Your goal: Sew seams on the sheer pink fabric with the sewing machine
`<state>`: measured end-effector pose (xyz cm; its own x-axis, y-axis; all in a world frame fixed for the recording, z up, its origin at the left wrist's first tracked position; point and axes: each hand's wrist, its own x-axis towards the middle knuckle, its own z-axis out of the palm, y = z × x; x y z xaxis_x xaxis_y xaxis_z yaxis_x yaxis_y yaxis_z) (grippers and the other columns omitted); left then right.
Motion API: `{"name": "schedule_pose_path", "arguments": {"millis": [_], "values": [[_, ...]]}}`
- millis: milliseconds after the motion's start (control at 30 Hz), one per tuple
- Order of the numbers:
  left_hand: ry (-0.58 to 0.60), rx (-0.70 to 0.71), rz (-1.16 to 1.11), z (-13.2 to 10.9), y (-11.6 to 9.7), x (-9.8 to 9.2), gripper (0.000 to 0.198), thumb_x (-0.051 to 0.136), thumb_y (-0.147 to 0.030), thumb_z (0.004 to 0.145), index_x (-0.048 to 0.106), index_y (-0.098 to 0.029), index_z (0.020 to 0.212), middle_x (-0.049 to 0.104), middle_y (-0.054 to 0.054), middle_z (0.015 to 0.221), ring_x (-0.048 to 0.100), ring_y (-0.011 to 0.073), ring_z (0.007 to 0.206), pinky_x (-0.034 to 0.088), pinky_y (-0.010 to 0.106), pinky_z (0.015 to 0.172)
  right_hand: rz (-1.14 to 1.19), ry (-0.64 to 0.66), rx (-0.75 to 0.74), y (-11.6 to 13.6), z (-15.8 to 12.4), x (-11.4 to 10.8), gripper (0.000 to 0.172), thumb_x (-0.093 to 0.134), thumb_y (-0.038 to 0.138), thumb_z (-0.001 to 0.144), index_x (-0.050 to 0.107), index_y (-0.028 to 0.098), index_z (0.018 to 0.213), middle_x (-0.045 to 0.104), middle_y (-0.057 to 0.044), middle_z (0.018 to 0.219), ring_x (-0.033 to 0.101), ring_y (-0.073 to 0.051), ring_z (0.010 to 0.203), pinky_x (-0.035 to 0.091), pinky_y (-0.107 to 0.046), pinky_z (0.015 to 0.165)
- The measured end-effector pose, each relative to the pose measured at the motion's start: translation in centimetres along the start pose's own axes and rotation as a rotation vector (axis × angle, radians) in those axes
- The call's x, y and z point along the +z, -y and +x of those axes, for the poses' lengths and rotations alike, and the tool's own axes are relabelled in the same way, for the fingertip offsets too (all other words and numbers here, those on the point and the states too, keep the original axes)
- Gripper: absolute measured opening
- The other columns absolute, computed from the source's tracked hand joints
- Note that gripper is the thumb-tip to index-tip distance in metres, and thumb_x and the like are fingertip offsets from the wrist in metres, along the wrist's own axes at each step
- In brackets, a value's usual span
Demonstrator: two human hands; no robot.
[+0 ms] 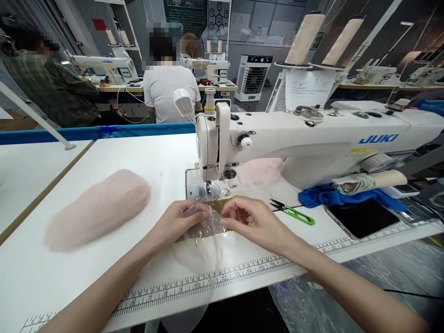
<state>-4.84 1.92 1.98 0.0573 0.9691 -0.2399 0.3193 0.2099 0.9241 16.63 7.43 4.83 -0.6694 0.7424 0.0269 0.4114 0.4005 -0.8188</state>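
Note:
A piece of thin, see-through fabric (214,247) hangs between my hands and drapes over the table's front edge. My left hand (185,219) pinches it between thumb and forefinger. Curled fingers of my right hand (248,217) close on its other side, thumb and forefinger tips together; their hold is partly hidden. Both hands are just in front of the needle area of a white sewing machine (284,132), over a brownish plate with clear film (208,229). Green-handled thread snips (294,212) lie right of my right hand.
A pile of pale pink sheer fabric (104,208) lies on the left of the table; more pink fabric (260,171) lies behind the needle. At right are a black phone (362,217) and a blue cloth (319,196). A printed ruler (197,284) follows the front edge. Two people sit beyond.

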Motion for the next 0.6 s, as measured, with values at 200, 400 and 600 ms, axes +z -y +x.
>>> {"name": "schedule_pose_path", "arguments": {"millis": [200, 400, 600], "values": [[-0.023, -0.032, -0.019, -0.1, -0.4, 0.1, 0.025, 0.062, -0.043, 0.079, 0.069, -0.021, 0.089, 0.051, -0.005, 0.056, 0.040, 0.0076, 0.042, 0.031, 0.019, 0.040, -0.164, 0.106, -0.046, -0.2, 3.4, 0.4, 0.019, 0.063, 0.039, 0.083, 0.066, 0.020, 0.083, 0.063, 0.001, 0.072, 0.055, -0.013, 0.064, 0.037, -0.025, 0.056], [-0.085, -0.009, 0.026, -0.1, -0.3, 0.0, 0.024, 0.062, -0.042, 0.078, 0.065, -0.020, 0.087, 0.058, -0.002, 0.066, 0.048, 0.0096, 0.053, 0.036, 0.020, 0.046, 0.169, 0.249, 0.008, -1.7, 4.8, 0.4, 0.022, 0.066, 0.039, 0.081, 0.066, 0.017, 0.078, 0.054, 0.004, 0.062, 0.046, -0.008, 0.056, 0.036, -0.021, 0.052], [-0.114, 0.054, 0.194, 0.0, 0.0, 0.7, 0.024, 0.060, -0.044, 0.081, 0.062, -0.020, 0.079, 0.062, -0.001, 0.067, 0.051, 0.0116, 0.057, 0.039, 0.022, 0.052, 0.334, 0.176, 0.124, -2.5, 4.4, 1.5, 0.015, 0.067, 0.031, 0.080, 0.065, 0.017, 0.077, 0.051, 0.007, 0.048, 0.046, -0.006, 0.039, 0.036, -0.019, 0.040]]}}
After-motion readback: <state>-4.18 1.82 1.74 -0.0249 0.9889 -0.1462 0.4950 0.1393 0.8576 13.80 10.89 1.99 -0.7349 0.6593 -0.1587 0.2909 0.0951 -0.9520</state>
